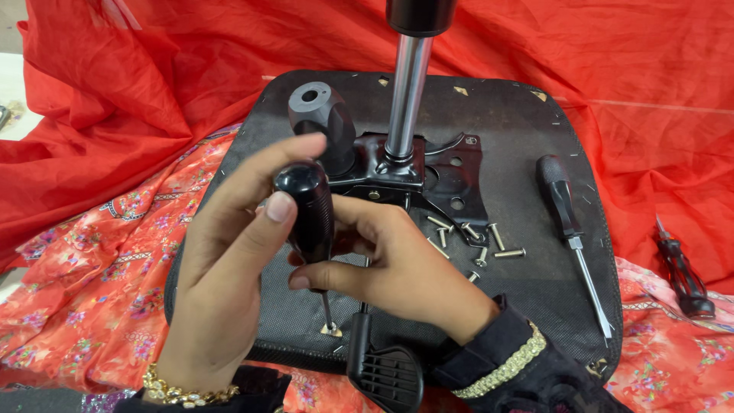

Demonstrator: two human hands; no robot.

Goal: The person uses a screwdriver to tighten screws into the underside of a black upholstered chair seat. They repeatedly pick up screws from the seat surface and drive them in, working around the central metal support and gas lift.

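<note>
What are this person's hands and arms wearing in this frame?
Both hands are bare. The left hand has a gold chain bracelet at the wrist, above a dark cuff. The right hand comes from a black sleeve trimmed with a gold braided band.

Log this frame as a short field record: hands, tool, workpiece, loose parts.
left hand: wrapped around top of black screwdriver handle
right hand: fingers on the same handle, lower down
tool tip: upright, on a screw at the seat's near edge
workpiece: upturned chair seat, black underside, metal bracket, chrome gas cylinder
loose parts: bolts on the seat
spare tools: second screwdriver on seat; small one on red cloth
</note>
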